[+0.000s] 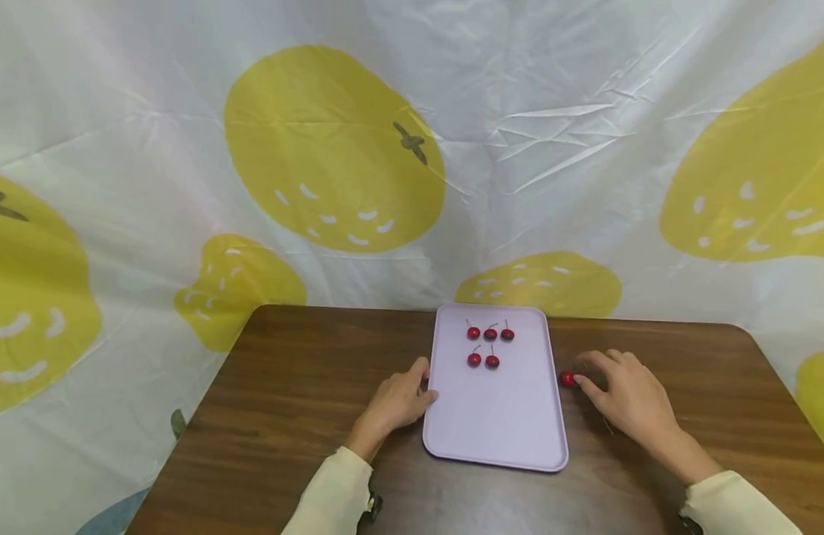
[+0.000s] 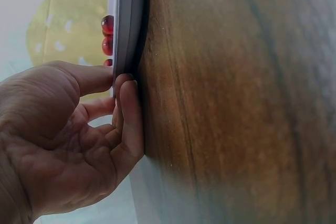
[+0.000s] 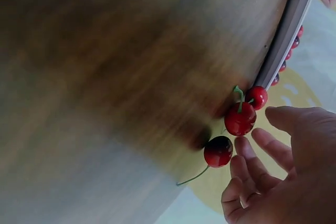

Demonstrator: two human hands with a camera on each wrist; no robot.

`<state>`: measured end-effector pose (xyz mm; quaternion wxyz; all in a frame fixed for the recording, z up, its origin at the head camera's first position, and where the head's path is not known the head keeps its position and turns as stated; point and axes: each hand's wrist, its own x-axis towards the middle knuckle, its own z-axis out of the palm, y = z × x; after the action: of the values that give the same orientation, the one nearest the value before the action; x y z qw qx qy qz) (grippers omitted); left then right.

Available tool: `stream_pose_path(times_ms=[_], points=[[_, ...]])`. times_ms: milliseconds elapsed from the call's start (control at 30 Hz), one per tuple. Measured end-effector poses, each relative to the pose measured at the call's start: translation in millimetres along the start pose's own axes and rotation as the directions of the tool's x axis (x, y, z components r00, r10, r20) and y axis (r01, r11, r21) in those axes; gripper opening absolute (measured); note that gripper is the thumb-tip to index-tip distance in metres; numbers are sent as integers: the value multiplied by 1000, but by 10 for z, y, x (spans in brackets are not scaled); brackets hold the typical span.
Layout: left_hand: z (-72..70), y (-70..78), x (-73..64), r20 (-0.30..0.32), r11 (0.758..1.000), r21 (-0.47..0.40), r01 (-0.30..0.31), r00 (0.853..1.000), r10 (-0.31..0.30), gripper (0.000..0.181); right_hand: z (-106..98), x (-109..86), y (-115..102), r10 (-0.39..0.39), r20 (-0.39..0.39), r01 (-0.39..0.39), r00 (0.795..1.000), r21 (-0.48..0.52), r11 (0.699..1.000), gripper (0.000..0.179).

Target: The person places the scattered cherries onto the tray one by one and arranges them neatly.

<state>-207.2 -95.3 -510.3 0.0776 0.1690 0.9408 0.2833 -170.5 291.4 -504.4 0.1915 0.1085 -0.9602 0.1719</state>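
Observation:
A pale lilac tray (image 1: 493, 420) lies on the table, with several red cherries (image 1: 475, 360) in two rows on its far half. At its left edge my left hand (image 1: 397, 397) grips the rim, the thumb (image 2: 94, 78) on top and fingers against the side. Off the tray's right side sits a loose cherry (image 1: 568, 378), right by the thumb and fingertips of my right hand (image 1: 628, 394). The right wrist view shows three loose cherries, including a front one (image 3: 240, 119) and a darker one (image 3: 218, 151) with a long stem; the parted fingers are close to them, pinching none.
The brown wooden table (image 1: 305, 371) extends to both sides of the tray. Behind it hangs a white cloth (image 1: 552, 163) printed with yellow fruit, close to the table's far edge.

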Motion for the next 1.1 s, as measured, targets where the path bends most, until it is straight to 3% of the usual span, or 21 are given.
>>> stream_pose_path(times_ms=[233,500,833,1100], points=[[46,-52,43,-14,1000,3,1,1000,-1,25,5,-13,20,25,68,-24,997,-4,1000,31],[359,-387,258,-41,998,66,18,999,-15,28,33,-39,51,8,47,-7,999,-7,1000,24],[362,-377,266,-16,997,52,56,998,-56,28,14,-16,30,-15,-6,15,1000,-8,1000,24],[305,-326,217,-34,999,42,25,999,-24,26,27,128,-250,-68,-59,72,996,61,996,27]])
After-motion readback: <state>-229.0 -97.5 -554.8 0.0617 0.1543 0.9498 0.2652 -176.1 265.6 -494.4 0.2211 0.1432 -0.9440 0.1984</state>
